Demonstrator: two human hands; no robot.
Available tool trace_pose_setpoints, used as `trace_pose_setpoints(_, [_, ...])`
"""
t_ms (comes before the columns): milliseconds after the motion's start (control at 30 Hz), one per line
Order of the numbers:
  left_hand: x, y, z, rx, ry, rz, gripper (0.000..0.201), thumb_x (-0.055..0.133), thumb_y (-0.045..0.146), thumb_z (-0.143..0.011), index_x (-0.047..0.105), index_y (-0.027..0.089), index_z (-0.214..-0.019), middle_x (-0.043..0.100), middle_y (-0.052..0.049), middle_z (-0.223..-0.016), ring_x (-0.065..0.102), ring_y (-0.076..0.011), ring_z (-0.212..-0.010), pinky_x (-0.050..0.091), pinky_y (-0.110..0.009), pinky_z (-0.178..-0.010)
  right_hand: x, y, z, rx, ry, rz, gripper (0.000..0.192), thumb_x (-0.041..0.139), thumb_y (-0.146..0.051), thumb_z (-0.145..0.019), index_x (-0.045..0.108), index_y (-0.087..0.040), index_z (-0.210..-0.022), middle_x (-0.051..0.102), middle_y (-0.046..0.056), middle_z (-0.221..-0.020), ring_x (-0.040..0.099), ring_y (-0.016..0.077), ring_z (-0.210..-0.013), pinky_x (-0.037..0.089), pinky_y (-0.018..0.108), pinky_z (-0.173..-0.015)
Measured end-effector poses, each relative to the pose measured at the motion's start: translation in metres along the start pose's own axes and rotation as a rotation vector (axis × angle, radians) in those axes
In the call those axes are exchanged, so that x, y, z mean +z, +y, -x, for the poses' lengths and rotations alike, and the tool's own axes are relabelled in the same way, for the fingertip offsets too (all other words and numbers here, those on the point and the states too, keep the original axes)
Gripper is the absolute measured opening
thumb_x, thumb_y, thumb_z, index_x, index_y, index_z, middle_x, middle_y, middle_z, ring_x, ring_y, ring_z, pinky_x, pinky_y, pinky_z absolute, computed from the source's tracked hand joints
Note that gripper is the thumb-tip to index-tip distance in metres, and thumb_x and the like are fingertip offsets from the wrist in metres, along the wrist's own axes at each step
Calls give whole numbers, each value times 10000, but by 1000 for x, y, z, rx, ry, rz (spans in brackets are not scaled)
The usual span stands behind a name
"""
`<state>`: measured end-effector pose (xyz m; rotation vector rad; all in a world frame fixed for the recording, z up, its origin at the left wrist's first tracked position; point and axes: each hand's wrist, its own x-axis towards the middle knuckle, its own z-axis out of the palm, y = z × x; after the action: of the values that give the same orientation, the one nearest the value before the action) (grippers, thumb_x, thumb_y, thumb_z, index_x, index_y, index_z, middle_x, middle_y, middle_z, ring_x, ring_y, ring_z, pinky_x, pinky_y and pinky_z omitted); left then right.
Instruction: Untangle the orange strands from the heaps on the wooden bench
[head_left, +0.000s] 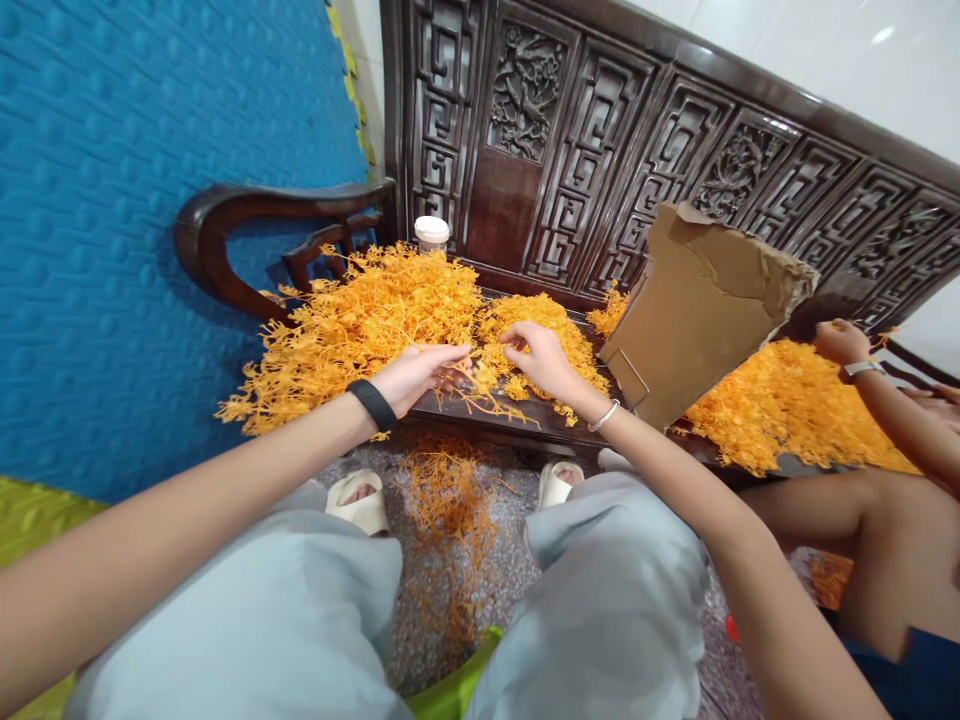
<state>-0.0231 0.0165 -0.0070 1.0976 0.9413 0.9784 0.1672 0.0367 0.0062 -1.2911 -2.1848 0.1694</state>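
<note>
Both hands meet at the bench's (525,415) front edge. Left hand (420,375) pinches an orange sprig (480,398) w/ fingers together; sprig runs rightward toward right hand (541,362), whose fingers curl down on the small orange pile (536,335). Big pile (375,320) lies left, nearer left hand.

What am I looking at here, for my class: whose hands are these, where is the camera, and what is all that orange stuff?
The camera sits on a person's head, looking down over their lap. Their left hand and right hand pinch small orange plastic sprigs between the fingertips. Heaps of orange sprigs cover a carved dark wooden bench. More have fallen on the floor. A torn cardboard box leans beside them, and another person's hand works at the right. A white-lidded cup stands at the back.
</note>
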Motion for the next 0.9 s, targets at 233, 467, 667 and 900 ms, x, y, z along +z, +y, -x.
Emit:
trace_pose_setpoints(233, [22, -6, -1, -4, 57, 92, 183, 595, 231, -695, 550, 131, -548, 594, -33, -597, 481, -76, -482, 337, -205, -463, -2, 8, -8, 84, 30, 111, 113, 477, -182, -734, 585, -150, -734, 593, 26, -740, 501, 132, -681, 356, 247, -659])
trace_pose_setpoints(467, [45, -11, -9, -30, 132, 81, 312, 438, 183, -766, 387, 168, -458, 384, 43, -415, 281, -44, -348, 197, -187, -380, -1, 12, -17, 194, 51, 200, 113, 482, -184, -750, 588, -146, -761, 607, 51, -783, 522, 148, -718, 361, 258, -676])
trace_pose_setpoints(667, [53, -13, -18, 26, 270, 88, 352, 438, 138, -757, 372, 168, -412, 346, 42, -387, 268, -49, -369, 185, -199, -396, 4, 1, -26, 234, 47, 376, 164, 427, -150, -781, 581, -139, -834, 608, 111, -892, 546, 198, -779, 370, 302, -692])
trace_pose_setpoints(900, [66, -6, -31, 89, 396, 186, 347, 442, 131, -756, 336, 172, -429, 301, 54, -418, 259, -46, -394, 196, -188, -406, -1, 0, -43, 263, 105, 405, 194, 387, -156, -814, 559, -127, -899, 588, 133, -954, 550, 221, -849, 382, 309, -719])
